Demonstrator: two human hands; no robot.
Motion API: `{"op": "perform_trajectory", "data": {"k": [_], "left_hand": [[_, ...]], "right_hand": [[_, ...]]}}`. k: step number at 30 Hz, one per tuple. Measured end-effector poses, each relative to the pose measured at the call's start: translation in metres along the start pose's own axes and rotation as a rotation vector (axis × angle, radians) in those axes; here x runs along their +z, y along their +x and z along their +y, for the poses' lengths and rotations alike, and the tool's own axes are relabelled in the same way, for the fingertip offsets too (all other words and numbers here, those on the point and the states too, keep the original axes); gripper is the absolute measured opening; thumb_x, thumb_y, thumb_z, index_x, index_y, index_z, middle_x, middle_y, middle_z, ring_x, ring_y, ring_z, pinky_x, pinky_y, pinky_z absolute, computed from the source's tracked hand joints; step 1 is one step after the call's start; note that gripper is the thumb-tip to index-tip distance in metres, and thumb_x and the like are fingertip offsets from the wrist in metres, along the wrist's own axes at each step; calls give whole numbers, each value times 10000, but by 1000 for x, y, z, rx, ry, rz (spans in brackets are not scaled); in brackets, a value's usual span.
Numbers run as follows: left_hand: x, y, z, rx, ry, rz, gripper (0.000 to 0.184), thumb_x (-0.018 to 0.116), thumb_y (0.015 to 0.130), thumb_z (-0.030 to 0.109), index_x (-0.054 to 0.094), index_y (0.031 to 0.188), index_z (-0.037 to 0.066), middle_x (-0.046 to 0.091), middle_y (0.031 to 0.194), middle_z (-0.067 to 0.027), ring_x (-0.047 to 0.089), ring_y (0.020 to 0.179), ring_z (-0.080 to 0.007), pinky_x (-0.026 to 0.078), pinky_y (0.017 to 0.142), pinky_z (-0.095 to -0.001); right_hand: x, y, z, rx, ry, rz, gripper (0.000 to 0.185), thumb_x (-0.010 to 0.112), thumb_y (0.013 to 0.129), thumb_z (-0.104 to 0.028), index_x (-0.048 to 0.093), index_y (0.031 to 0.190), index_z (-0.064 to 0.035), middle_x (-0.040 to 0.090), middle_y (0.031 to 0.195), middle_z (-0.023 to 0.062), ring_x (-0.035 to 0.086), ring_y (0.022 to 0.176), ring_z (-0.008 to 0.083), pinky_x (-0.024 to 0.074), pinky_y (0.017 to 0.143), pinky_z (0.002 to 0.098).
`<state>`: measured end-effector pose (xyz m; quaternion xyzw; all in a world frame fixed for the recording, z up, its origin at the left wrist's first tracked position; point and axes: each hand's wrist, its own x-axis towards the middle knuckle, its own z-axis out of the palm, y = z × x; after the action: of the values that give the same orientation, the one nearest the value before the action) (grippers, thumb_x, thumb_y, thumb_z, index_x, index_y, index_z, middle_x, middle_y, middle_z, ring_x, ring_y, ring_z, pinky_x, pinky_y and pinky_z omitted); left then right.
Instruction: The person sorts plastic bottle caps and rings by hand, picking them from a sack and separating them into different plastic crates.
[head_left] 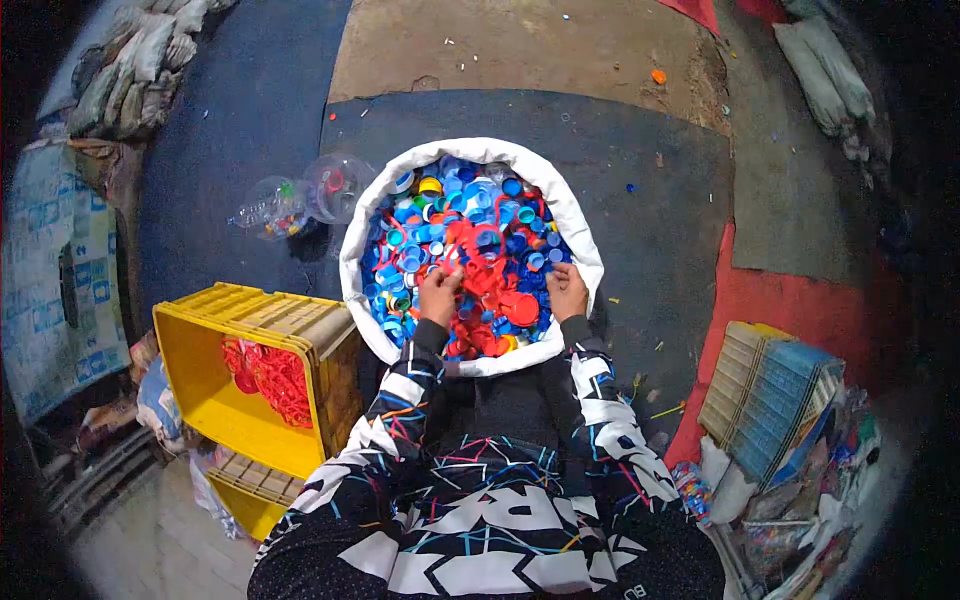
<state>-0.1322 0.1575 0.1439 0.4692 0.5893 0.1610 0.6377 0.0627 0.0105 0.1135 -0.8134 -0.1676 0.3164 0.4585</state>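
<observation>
A round white sack [575, 215] with a rolled rim stands in front of me, filled with loose plastic bottle caps [410, 258], mostly blue and red. Over the left part of the heap is my left hand [440, 295], its fingers bent together at the edge of a cluster of red plastic pieces [485, 275]. My right hand [567, 290] is at the right side, inside the rim, with fingers curled down against dark blue caps. Whatever either hand pinches is too small or hidden to make out.
To my left a yellow crate [240, 390] lies on its side with red plastic pieces [275, 380] inside, above another yellow crate [255, 495]. Clear plastic containers [340, 188] lie beyond the sack. A blue-and-beige crate [770, 400] stands right. Sacks [135, 70] are piled far left.
</observation>
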Motion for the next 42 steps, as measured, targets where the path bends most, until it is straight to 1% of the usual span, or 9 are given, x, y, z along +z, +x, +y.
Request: {"op": "perform_trajectory", "data": {"k": [4, 9, 10, 17, 27, 31, 33, 36, 42], "left_hand": [[-27, -26, 6, -97, -278, 86, 145, 614, 830, 190, 593, 809, 48, 539, 654, 4, 485, 549, -61, 401, 483, -214], [-57, -56, 2, -169, -396, 122, 150, 599, 845, 185, 587, 894, 44, 572, 699, -9, 529, 561, -79, 428, 495, -207], [-59, -64, 5, -178, -409, 167, 158, 599, 846, 189, 588, 912, 46, 575, 721, -5, 531, 564, -76, 428, 501, -207], [-76, -95, -10, -252, -595, 195, 155, 588, 856, 172, 587, 937, 40, 571, 762, -3, 514, 603, -80, 416, 512, -226], [-53, -89, -25, -130, -544, 37, 237, 478, 911, 223, 584, 1006, 35, 500, 671, 20, 502, 593, -85, 393, 495, -226], [-41, -66, -27, -347, -140, -221, 303, 465, 898, 301, 595, 915, 28, 518, 637, -24, 491, 511, -88, 391, 467, -234], [-11, -48, -58, 226, 208, -187, 340, 521, 850, 384, 583, 773, 59, 512, 549, -10, 441, 407, -90, 320, 376, -248], [28, -51, -37, -132, 199, -316, 333, 609, 791, 366, 607, 799, 33, 567, 601, -31, 552, 480, -115, 412, 440, -263], [76, -42, -55, -17, 676, -211, 423, 683, 698, 446, 606, 745, 33, 602, 630, -60, 585, 587, -175, 449, 545, -336]], "right_hand": [[18, 34, -20, -45, 2, 62, 207, 594, 818, -175, 614, 978, -46, 609, 641, 38, 562, 557, 102, 450, 502, 266], [56, 103, 0, -40, -237, 214, 270, 577, 805, -216, 614, 1025, -63, 631, 653, 98, 616, 511, 187, 468, 515, 307], [54, 104, -30, 193, -224, 132, 258, 596, 782, -210, 627, 981, -48, 651, 844, 158, 622, 805, 293, 468, 727, 368], [62, 114, -61, 202, -270, 61, 399, 718, 688, -300, 638, 966, -25, 650, 896, 115, 615, 786, 215, 472, 728, 325], [29, 52, -121, -256, -101, -74, 195, 724, 708, -186, 645, 791, -29, 602, 660, 34, 531, 596, 106, 438, 578, 263], [7, 38, -130, -215, 93, -39, 194, 724, 721, -174, 643, 801, -17, 596, 666, 14, 518, 615, 69, 424, 569, 231], [-7, 27, -134, -198, 183, -16, 196, 712, 741, -148, 628, 825, 9, 603, 695, 11, 519, 641, 53, 415, 570, 208], [-30, 14, -128, -152, 281, 3, 206, 702, 755, -141, 613, 856, 14, 607, 730, 15, 526, 632, 52, 413, 555, 193], [-54, -10, -74, 114, 471, 58, 185, 700, 752, -129, 596, 855, -15, 599, 698, 8, 528, 578, 52, 399, 496, 195]]}}
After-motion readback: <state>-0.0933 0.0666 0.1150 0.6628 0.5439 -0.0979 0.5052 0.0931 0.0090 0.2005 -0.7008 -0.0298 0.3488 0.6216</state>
